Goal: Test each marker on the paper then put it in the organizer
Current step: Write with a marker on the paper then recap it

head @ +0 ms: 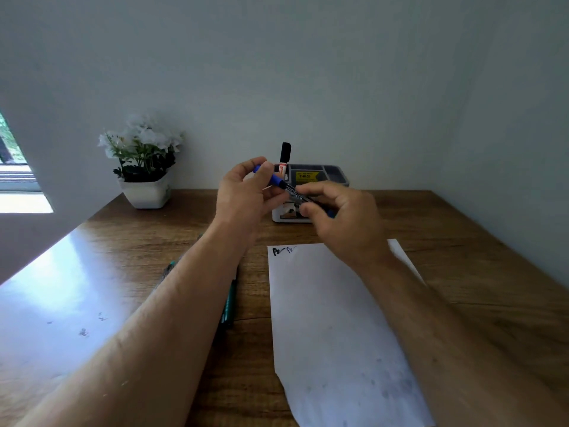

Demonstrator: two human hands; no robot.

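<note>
you're holding the blue marker (278, 181) up w/ both hands, above the bench (462, 257) in front of the organizer (320, 175). left hand (246, 198) is pinching the cap end, right hand (341, 217) is gripping the barrel. black marker (284, 157) is standing in the organizer, paper (332, 318) w/ two scribbles is lying below.

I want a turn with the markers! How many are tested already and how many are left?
One looks finished: a black-capped marker stands in the organizer, and the paper has two scribbles at its top corner. In hand now: the left hand and right hand hold a blue marker between them. Left: green markers lie on the table, partly hidden by the left arm, so I can't count them.
</note>
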